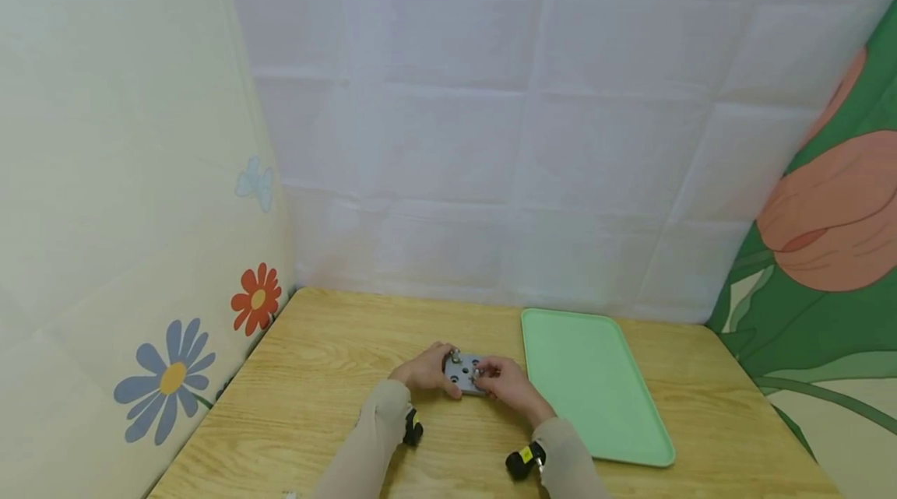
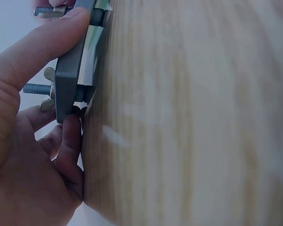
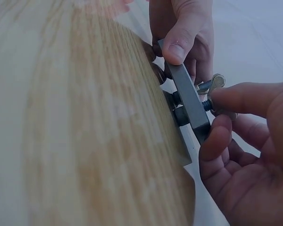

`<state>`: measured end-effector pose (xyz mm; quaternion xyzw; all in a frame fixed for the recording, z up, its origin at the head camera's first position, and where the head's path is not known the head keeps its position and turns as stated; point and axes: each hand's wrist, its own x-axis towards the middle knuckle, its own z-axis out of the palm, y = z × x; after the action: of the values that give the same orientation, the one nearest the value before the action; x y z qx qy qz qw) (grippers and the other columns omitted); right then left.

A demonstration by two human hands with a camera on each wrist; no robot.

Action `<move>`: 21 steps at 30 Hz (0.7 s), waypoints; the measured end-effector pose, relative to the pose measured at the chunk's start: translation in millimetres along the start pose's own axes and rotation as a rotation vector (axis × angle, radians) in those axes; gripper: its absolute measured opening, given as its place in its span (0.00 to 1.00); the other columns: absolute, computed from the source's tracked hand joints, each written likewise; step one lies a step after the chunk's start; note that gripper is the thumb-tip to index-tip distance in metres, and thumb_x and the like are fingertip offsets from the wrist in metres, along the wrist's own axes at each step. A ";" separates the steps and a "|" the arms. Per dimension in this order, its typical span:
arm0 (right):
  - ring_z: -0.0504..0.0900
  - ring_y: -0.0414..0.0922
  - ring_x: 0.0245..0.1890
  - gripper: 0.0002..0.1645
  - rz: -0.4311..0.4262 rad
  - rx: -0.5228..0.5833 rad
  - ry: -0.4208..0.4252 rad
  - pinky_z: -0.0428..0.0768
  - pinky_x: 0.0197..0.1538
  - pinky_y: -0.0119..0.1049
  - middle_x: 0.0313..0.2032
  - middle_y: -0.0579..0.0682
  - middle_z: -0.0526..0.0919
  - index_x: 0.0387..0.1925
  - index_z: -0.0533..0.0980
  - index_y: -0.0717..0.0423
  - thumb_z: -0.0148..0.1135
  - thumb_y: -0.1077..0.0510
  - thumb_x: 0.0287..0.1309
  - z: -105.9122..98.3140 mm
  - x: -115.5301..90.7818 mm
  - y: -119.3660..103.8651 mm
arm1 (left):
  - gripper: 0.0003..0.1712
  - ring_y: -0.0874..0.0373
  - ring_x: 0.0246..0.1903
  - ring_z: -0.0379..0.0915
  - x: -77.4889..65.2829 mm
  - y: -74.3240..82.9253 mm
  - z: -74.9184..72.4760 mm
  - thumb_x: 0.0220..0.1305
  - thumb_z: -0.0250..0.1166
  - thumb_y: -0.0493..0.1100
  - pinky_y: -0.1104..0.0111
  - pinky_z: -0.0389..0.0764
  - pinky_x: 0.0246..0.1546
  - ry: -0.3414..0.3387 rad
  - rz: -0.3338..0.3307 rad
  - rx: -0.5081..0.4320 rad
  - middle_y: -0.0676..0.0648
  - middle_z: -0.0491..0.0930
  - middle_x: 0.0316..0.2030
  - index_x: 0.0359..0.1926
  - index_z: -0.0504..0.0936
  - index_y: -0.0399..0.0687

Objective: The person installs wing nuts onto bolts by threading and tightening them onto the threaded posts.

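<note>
A grey metal plate (image 1: 457, 376) with several holes is held level, close over the wooden table. My left hand (image 1: 425, 369) grips its left end, thumb (image 2: 61, 40) along the near edge and fingers around the far side. At that end a bolt (image 2: 34, 88) stands up through the plate, a wing nut (image 2: 49, 74) on its thread and its head below. My right hand (image 1: 511, 385) is at the plate's right end. Its thumb and forefinger pinch a second wing nut (image 3: 218, 81) on another bolt, whose dark head (image 3: 181, 116) shows under the plate.
A light green tray (image 1: 596, 386) lies on the wooden table (image 1: 336, 374), just right of my right hand. A white cloth (image 1: 448, 133) hangs behind the table, with printed cloths at both sides. Something small and metallic (image 1: 290, 494) lies at the near left edge of the view.
</note>
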<state>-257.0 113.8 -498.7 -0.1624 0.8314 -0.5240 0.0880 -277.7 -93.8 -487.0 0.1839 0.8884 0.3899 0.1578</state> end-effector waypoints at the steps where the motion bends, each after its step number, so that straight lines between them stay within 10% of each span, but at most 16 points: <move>1: 0.72 0.40 0.23 0.11 -0.003 -0.007 -0.001 0.73 0.26 0.33 0.26 0.47 0.76 0.40 0.78 0.63 0.64 0.64 0.53 -0.1 -0.1 0.1 | 0.46 0.54 0.40 0.63 -0.1 0.2 -0.1 0.43 0.78 0.44 0.61 0.67 0.45 0.000 0.003 0.000 0.46 0.66 0.50 0.62 0.66 0.39; 21: 0.72 0.40 0.23 0.04 0.011 0.034 0.020 0.74 0.27 0.34 0.26 0.46 0.75 0.34 0.77 0.64 0.61 0.66 0.55 1.9 0.4 1.3 | 0.47 0.55 0.41 0.64 -2.0 2.5 -0.8 0.43 0.78 0.45 0.60 0.67 0.46 0.000 -0.004 0.012 0.46 0.67 0.51 0.63 0.65 0.39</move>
<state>-257.1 112.6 -500.6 -0.1512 0.8242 -0.5390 0.0854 -275.7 -93.6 -484.4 0.1833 0.8911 0.3840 0.1574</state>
